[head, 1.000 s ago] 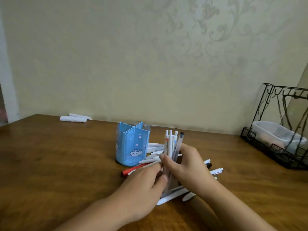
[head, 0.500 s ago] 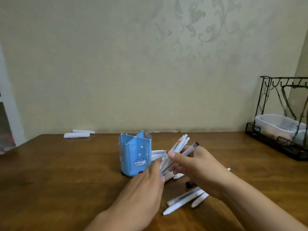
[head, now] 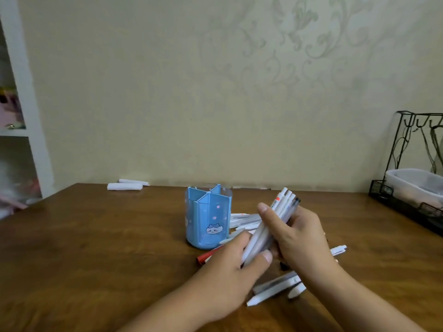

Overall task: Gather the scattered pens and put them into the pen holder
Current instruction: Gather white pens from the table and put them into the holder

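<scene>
A person's two hands hold a bundle of pens (head: 271,226) over a brown wooden table (head: 96,248). The right hand (head: 297,236) wraps around the bundle's upper half, thumb across the front. The left hand (head: 230,267) grips the lower ends, fingers curled around them. The bundle tilts toward one o'clock, its clicker tops uppermost, probably so both hands can square the pens into one even bunch before dropping them in together.

The blue pen holder (head: 208,216), printed with a small cartoon cat and divided into compartments, stands upright at about ten o'clock from the hands, just beside them. What lies inside cannot be seen, though nothing rises above its rim.

More pens remain loose: a white cluster (head: 244,220) beside the holder, partly hidden behind the hands; a red pen (head: 206,257) poking out under the left hand; several white pens (head: 275,287) at five o'clock from the hands, below the right wrist; and one white tip (head: 338,250) at three o'clock. The number of pens in the bundle is hard to count.

At the far right, a black wire rack (head: 407,164) holding a clear container is cut off by the frame. Two white rolled items (head: 124,186) lie at the table's far edge; what they are is unclear.
</scene>
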